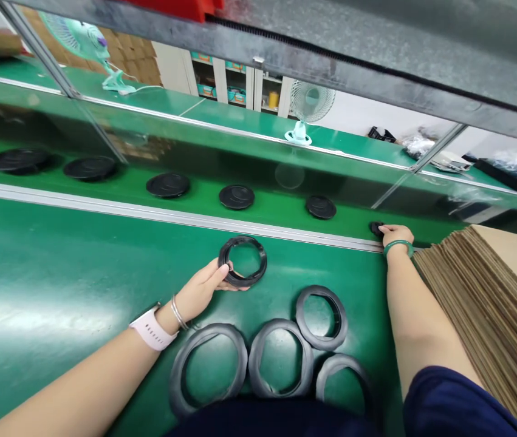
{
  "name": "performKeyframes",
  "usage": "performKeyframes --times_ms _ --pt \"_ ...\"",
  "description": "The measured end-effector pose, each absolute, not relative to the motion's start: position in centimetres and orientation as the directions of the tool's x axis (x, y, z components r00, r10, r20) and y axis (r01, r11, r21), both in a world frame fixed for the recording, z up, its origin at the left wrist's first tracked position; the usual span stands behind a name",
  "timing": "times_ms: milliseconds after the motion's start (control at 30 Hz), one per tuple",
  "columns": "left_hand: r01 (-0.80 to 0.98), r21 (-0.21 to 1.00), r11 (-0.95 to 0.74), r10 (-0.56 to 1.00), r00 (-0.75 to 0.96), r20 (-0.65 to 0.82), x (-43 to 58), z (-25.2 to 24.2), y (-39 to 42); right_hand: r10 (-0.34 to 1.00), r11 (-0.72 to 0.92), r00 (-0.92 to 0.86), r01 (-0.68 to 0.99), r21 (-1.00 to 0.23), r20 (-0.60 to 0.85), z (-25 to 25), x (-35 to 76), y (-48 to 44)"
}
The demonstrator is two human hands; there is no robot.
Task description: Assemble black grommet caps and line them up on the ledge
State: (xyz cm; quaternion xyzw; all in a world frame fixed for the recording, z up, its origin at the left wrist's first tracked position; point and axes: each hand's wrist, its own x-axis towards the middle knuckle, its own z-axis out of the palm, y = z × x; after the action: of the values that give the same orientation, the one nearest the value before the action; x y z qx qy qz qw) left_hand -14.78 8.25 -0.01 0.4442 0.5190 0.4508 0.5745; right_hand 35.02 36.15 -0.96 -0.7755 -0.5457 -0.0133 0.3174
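Note:
My left hand (pixel 228 276) grips a black ring (pixel 262 258) by its left side, thumb on top and fingers beneath, above the green table. Out at the far right, my right hand (pixel 397 233) has its fingertips closed on a small black part (pixel 375 228) at the green conveyor strip; its exact shape is partly covered by the fingers. Between my arms, several grey-black rings lie on the table: a left one (pixel 177 376), a middle one (pixel 256 364), an upper right one (pixel 304 312) and a lower right one (pixel 326 367), partly cut off by my dark clothing.
Several black discs (pixel 236 196) sit spaced along the green strip (pixel 276 215), behind a metal rail (pixel 162 218). A stack of cardboard sheets (pixel 486 303) stands right of my right arm. Overhead runs a metal beam (pixel 331 54). Two fans, one here (pixel 298 135), stand beyond the clear panel.

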Motion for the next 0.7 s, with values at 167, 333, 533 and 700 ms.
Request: performKeyframes --times_ms 167,333,533,700 --pt "0.003 0.984 0.176 0.976 0.126 -0.175 -14.9 -0.1 8.4 0.843 0.053 0.274 0.813 -0.58 0.462 0.6 28.7 34.1" --pt "0.156 0.98 0.122 0.981 0.129 -0.143 -14.9 -1.3 8.5 0.804 0.509 -0.081 0.606 -0.611 0.589 3.3 17.1 27.6" --pt "0.219 0.97 0.102 0.991 0.062 -0.118 -14.3 -1.6 8.5 0.547 0.817 -0.604 0.233 -0.528 0.58 3.1 7.3 18.5" --pt "0.368 0.926 0.089 0.996 -0.044 -0.079 -14.2 -1.9 8.5 0.42 0.905 -0.712 0.28 -0.321 0.562 1.4 5.7 16.7"
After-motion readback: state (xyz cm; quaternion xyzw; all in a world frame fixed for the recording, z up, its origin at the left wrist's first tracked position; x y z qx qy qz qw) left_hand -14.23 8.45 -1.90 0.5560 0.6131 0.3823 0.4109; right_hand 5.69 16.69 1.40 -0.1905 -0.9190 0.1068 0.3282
